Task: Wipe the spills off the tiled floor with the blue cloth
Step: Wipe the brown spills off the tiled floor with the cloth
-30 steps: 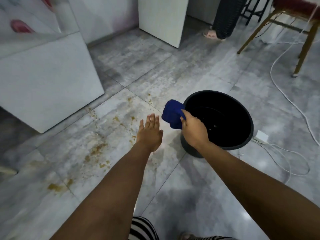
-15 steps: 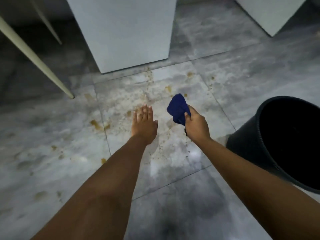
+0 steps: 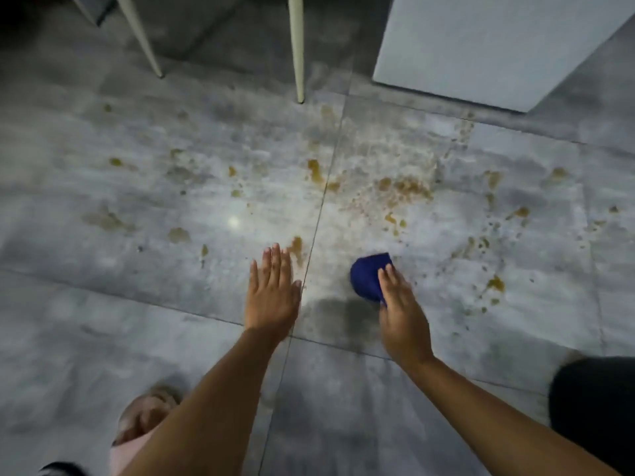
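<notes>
Over spills (image 3: 405, 188), right hand (image 3: 403, 314) gripping blue cloth (image 3: 367, 276)

We see a deep blue cloth (image 3: 367, 276), mottled grey marbled floor tiles (image 3: 171, 321) with thin dark grout lines, yellow-brown spill blotches (image 3: 405, 188) and specks, cream chair legs (image 3: 296, 46), a pale grey-white cabinet (image 3: 481, 42), a black bucket (image 3: 594, 413).

I see my right hand (image 3: 403, 312) gripping the bunched blue cloth (image 3: 367, 276) over the tiled floor (image 3: 171, 321). My left hand (image 3: 271, 293) is spread flat, fingers together. Brown spills (image 3: 405, 190) lie scattered farther off.
</notes>
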A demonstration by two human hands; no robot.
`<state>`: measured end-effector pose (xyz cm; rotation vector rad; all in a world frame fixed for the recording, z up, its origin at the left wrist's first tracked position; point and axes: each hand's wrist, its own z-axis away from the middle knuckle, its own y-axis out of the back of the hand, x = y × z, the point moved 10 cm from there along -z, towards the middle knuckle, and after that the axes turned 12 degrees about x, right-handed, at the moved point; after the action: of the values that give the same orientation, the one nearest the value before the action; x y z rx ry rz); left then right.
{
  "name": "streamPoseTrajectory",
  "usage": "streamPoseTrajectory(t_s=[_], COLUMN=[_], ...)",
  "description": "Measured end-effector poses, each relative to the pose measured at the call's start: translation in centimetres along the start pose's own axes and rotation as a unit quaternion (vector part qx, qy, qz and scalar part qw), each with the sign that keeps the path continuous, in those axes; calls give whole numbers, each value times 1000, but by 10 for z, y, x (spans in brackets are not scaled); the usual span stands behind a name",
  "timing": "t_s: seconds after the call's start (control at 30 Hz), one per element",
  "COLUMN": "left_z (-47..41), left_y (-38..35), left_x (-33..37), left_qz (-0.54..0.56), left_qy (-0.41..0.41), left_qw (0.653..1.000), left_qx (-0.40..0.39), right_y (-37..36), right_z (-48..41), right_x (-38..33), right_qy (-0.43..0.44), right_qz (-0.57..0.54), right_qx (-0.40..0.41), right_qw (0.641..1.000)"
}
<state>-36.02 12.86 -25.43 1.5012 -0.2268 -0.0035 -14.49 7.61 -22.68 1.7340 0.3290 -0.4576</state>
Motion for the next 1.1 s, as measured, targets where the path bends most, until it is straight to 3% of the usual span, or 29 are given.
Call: streamPoseTrajectory(t_s=[0.1, 0.17, 0.27, 0.37, 0.53, 0.67, 0.77, 0.93, 1.1], left_z=[33, 46, 51, 61, 62, 62, 62, 63, 62], left_y=[-16, -26, -44, -55, -59, -61, -61, -62, -58], left_x=[-8, -6, 3, 6, 1, -2, -3, -3, -2], left_qz=[25, 38, 54, 54, 54, 64, 69, 74, 66], left_qy=[6, -17, -34, -21, -4, -2, 0, 6, 3], left_qw=[999, 998, 997, 998, 998, 997, 996, 996, 996], left_qx=[22, 41, 40, 34, 44, 48, 53, 46, 57], right_y=[-59, -82, -99, -100, -77, -81, -99, -94, -69], right_z=[62, 70, 28, -10, 35, 95, 66, -10, 55], right_x=[-25, -38, -48, -29, -3, -37, -62, -22, 2], right_qy=[116, 154, 185, 153, 82, 164, 186, 88, 64], right_qz=[61, 76, 80, 95, 85, 68, 69, 111, 121], right_qx=[-157, -187, -158, -119, -92, -126, -119, -64, -72], right_qw=[979, 967, 967, 976, 989, 976, 973, 988, 988])
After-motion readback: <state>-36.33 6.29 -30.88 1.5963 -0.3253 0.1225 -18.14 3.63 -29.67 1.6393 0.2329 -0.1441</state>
